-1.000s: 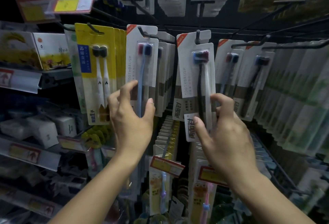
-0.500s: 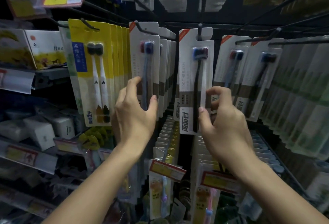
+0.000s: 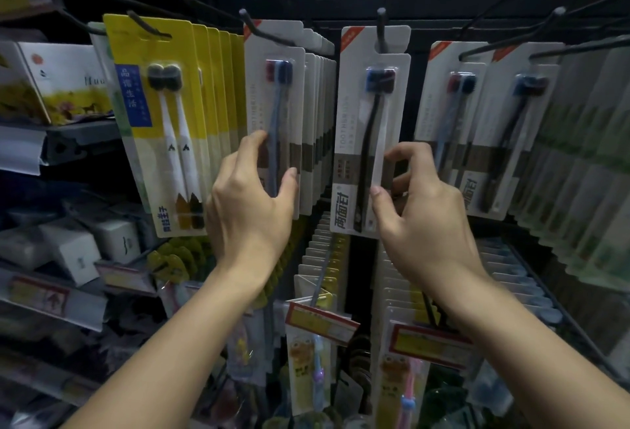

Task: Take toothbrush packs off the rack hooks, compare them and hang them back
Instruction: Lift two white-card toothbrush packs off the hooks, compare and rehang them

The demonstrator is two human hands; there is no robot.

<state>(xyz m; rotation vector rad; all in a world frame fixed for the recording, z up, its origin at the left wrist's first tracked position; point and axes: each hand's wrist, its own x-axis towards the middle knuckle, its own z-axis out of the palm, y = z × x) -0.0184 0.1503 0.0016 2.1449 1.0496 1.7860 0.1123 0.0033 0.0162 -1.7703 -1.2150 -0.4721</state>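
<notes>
- Now both packs hang square on their hooks, which I judge to mean the hang-back step is nearly done and only the letting go is left
- Left hand (image 3: 250,205) pinches the left pack (image 3: 274,94) low down, thumb on its right edge, fingers curled round the left edge; the pack heads a deep row on the left hook (image 3: 264,31), near the middle of the rack
- Right hand (image 3: 421,208) pinches the right pack (image 3: 373,128) at its lower right edge, thumb on the front, fingers curled behind; its top hole sits on the middle hook (image 3: 381,28), and the pack hangs straight
- Against the earliest frame, the right pack no longer hangs low and askew in front of another pack: it has gone up the hook and straightened, and its printed bottom band now lines up with the row
- The left hand has shifted up the left pack, and both arms reach higher
- Yellow packs (image 3: 160,122) at the rack's left edge and the dark-brush packs (image 3: 453,122) towards its right edge hang as they did
- Price tags (image 3: 320,321) on the lower hooks stay put under the wrists
</notes>
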